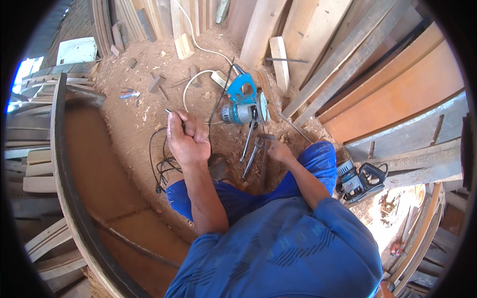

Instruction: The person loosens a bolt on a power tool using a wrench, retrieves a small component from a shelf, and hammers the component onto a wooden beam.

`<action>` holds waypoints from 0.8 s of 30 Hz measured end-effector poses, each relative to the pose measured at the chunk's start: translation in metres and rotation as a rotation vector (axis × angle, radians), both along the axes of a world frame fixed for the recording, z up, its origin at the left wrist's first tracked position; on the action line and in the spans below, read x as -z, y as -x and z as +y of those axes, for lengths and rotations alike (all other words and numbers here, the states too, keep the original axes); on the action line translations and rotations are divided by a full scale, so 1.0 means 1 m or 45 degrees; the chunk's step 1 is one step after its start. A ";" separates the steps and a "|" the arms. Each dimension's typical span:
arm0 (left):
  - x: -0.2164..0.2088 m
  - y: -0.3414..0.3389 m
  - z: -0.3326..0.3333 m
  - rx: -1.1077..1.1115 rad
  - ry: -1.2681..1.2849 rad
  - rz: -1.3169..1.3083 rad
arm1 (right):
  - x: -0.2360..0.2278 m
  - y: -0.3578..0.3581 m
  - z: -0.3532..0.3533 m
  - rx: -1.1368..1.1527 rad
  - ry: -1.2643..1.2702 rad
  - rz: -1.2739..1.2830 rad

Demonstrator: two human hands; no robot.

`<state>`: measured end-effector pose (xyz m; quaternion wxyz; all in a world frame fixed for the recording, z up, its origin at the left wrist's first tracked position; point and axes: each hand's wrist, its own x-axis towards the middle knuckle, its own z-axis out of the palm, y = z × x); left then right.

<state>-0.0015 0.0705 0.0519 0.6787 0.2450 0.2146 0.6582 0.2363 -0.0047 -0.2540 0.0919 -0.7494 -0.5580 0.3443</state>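
Observation:
My left hand [189, 138] is raised over the dusty floor, its fingers pinched together. A small metal piece [168, 111] sticks out at the fingertips; its kind is too small to tell. In front of me a teal and silver router [240, 105] lies on its side, its pale round base facing right. My right hand [281, 151] is closed, low by my right knee, against a tool like a hammer [267, 137]; its grip is partly hidden. Two metal wrenches stand close by: a thinner wrench [248, 140] leaning at the router and a thicker wrench [252, 158] nearer me.
A white power strip [221, 79] lies behind the router, and a black cord [158, 166] coils by my left foot. Wood blocks [184, 46] and shavings litter the floor. Tall boards [303, 44] lean behind. Another power tool [360, 181] rests at right; a curved wooden panel [94, 164] stands left.

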 end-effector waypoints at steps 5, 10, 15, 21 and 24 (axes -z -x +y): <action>-0.009 0.009 -0.012 -0.089 -0.023 0.050 | -0.067 0.038 0.039 -0.414 0.153 -0.014; -0.011 0.017 -0.028 -0.202 0.021 0.210 | -0.120 0.065 0.061 -0.454 0.223 -0.204; -0.014 0.023 -0.039 -0.176 0.061 0.428 | -0.126 0.087 0.085 -0.632 0.181 -0.246; -0.012 0.028 -0.049 -0.049 0.122 0.431 | -0.179 0.097 0.085 -0.478 -0.246 0.723; 0.001 0.034 -0.041 0.106 0.139 0.374 | -0.247 0.103 0.083 -0.337 -0.228 1.418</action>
